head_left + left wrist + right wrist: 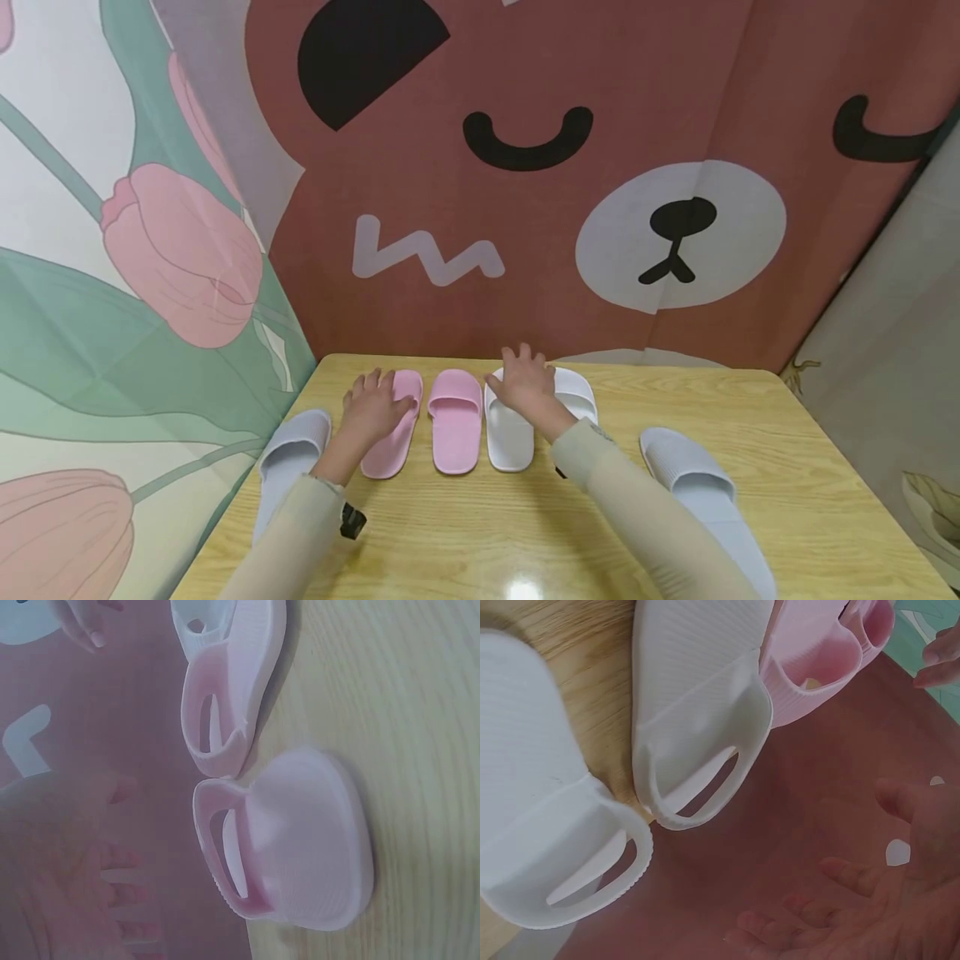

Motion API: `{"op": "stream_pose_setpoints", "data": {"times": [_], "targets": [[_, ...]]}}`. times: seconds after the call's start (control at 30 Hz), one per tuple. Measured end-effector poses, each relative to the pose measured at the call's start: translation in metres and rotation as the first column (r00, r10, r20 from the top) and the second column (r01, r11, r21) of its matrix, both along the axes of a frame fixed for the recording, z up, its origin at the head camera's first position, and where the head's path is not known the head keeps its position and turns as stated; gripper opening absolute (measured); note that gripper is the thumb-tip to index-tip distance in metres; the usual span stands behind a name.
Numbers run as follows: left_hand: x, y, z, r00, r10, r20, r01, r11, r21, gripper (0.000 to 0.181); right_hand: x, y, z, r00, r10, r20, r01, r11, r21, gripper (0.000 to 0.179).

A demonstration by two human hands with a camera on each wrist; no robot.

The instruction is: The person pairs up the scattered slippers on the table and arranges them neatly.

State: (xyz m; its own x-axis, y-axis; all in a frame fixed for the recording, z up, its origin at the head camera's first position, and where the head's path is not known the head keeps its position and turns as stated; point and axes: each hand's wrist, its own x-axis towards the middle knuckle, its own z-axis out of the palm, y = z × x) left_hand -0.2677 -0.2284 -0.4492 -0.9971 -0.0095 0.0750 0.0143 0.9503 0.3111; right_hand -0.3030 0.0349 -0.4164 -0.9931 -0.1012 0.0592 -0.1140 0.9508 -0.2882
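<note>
In the head view, my left hand [372,410] hovers over the left pink slipper [390,446], its fingers loosely spread. Beside it lies the other pink slipper [455,437]. My right hand [527,385] is above the pair made up of a white slipper [511,442] and a second white slipper [576,386], partly covering both. The left wrist view has the left hand [60,862] apart from the pink slipper [315,840], holding nothing. Likewise, in the right wrist view the right hand [855,892] has relaxed fingers, clear of the white slippers [697,697].
A larger pale grey slipper [300,429] lies at the table's left edge, partly behind the left forearm. Another grey slipper [712,500] lies at the right. The wooden table [480,533] backs onto a bear-print curtain [525,217], with a tulip-print curtain [180,258] at left.
</note>
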Motion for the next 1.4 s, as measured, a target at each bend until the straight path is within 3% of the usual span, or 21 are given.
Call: {"op": "stream_pose_setpoints", "data": {"times": [0.5, 0.87, 1.13, 1.4], "targets": [[0.009, -0.011, -0.004, 0.999, -0.001, -0.04, 0.001, 1.0, -0.005, 0.081, 0.005, 0.024, 0.001, 1.0, -0.012, -0.007, 0.012, 0.999, -0.03, 0.069], [0.016, -0.017, -0.004, 0.999, 0.002, -0.05, -0.005, 0.999, -0.053, 0.071, 0.008, 0.045, 0.0, 1.0, -0.025, -0.016, 0.025, 0.999, -0.035, 0.072], [0.021, -0.019, -0.002, 0.999, 0.0, -0.053, -0.001, 0.999, -0.034, 0.071, 0.012, 0.061, -0.002, 0.999, -0.033, -0.013, 0.032, 0.999, -0.005, 0.071], [0.021, -0.026, -0.006, 0.999, 0.013, -0.046, -0.015, 0.999, -0.041, 0.072, 0.019, 0.077, -0.007, 0.998, -0.056, -0.015, 0.056, 0.998, -0.035, 0.072]]}}
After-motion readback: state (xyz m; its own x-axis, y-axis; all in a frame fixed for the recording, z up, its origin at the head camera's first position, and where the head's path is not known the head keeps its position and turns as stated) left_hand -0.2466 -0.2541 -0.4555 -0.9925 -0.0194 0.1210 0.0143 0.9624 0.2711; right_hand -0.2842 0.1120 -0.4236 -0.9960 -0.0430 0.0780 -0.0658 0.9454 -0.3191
